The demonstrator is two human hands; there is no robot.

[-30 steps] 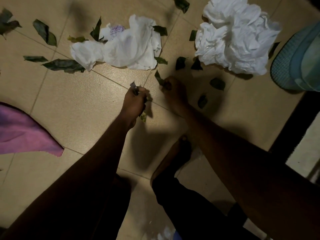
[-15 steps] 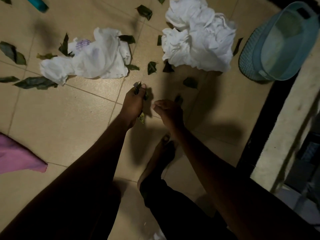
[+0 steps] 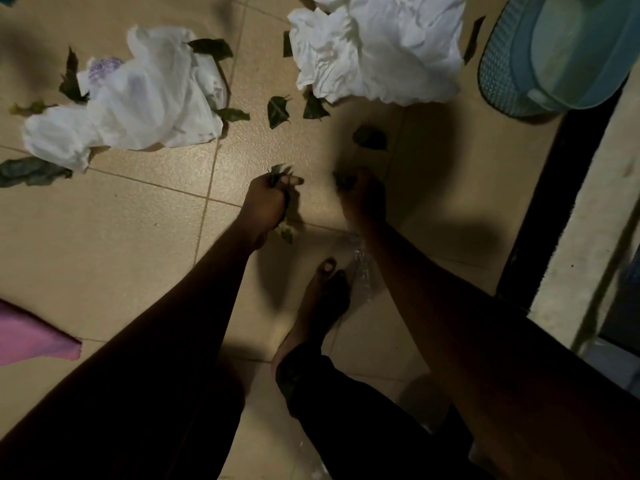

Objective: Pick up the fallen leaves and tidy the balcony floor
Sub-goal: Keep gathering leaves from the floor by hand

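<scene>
My left hand grips a bunch of green leaves that stick out above and below the fist. Just to its right, my right hand has its fingers curled round a dark leaf; it is blurred. Loose leaves lie on the beige tiled floor: one just beyond my right hand, two further back between the white heaps, and a large one at the far left.
A white plastic bag lies back left, and crumpled white paper back centre. A blue basket stands at the top right by a dark door sill. A pink cloth lies left. My bare foot stands below the hands.
My right hand has pulled back from the floor near the white paper with a leaf and come level with my left hand. The view has swung right and lower.
</scene>
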